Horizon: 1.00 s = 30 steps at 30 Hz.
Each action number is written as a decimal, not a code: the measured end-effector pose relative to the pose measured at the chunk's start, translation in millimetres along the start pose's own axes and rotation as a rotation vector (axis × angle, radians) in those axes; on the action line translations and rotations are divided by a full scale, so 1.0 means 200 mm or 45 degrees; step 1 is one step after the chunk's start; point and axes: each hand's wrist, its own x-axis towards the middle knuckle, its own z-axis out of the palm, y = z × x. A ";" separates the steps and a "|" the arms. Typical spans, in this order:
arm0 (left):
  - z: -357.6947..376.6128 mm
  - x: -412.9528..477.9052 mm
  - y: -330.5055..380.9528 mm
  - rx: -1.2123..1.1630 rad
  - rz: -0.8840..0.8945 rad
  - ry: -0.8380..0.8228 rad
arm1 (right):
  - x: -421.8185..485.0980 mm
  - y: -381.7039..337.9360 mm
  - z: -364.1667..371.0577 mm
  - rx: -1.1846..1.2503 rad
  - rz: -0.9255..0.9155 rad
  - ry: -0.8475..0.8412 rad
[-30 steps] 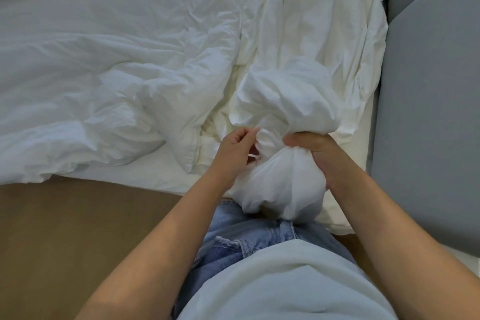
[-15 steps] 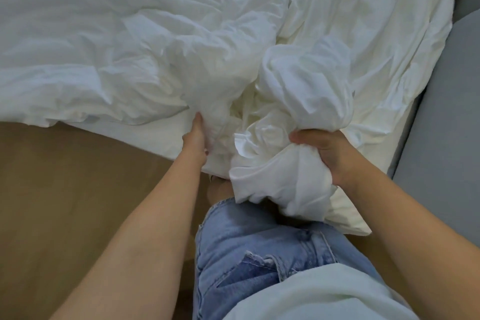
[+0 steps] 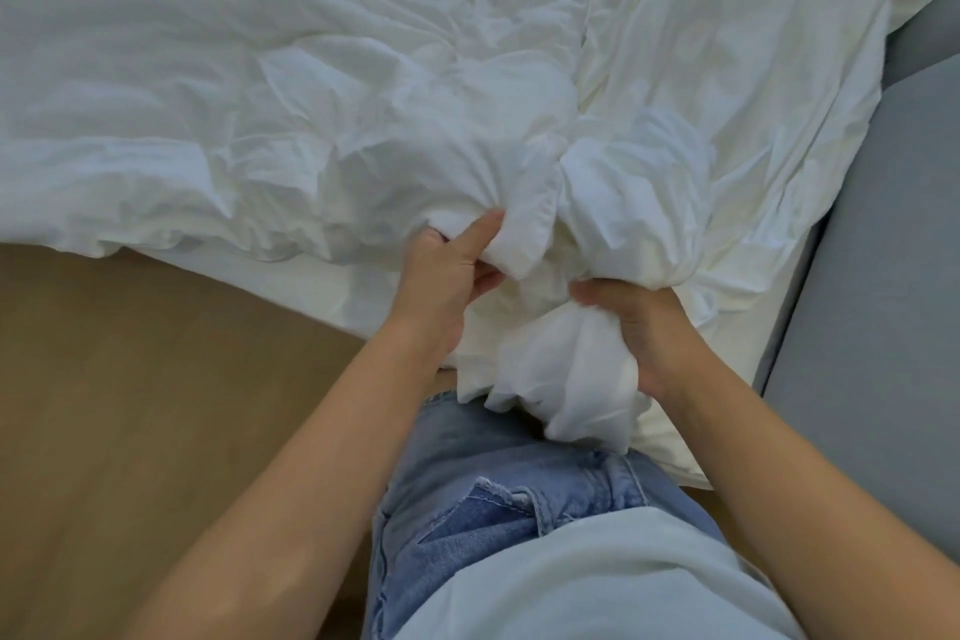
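Both hands grip white bedding: left hand (image 3: 451,276) pinches a duvet fold (image 3: 519,234) (thumb on top), right hand (image 3: 636,322) clutches bunched cover (image 3: 571,379).

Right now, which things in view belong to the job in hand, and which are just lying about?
In hand:
- left hand, gripping a fold of the duvet
- right hand, gripping the white bundle

Lying about:
- cream sheet, spread under the rest
- floor
- grey padding

On the bed (image 3: 363,296): rumpled white duvet (image 3: 234,94) from 9 to 12 o'clock, creased cover (image 3: 753,68) toward 2 o'clock.
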 end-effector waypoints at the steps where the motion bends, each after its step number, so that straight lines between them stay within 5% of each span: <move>1: 0.04 -0.04 -0.01 0.011 0.058 0.061 | -0.01 -0.01 -0.01 0.045 0.024 -0.027; 13: 0.28 -0.04 -0.10 0.243 0.342 0.462 | -0.06 -0.07 -0.11 0.283 0.006 0.011; 23: 0.36 -0.09 -0.17 0.468 0.169 0.189 | -0.07 -0.11 -0.11 0.270 0.004 -0.243; 27: 0.32 -0.10 -0.09 0.542 -0.026 -0.034 | -0.05 -0.17 -0.10 0.153 0.063 -0.312; 30: 0.27 -0.11 0.00 0.268 -0.270 -0.349 | -0.04 -0.20 -0.06 0.060 0.047 -0.311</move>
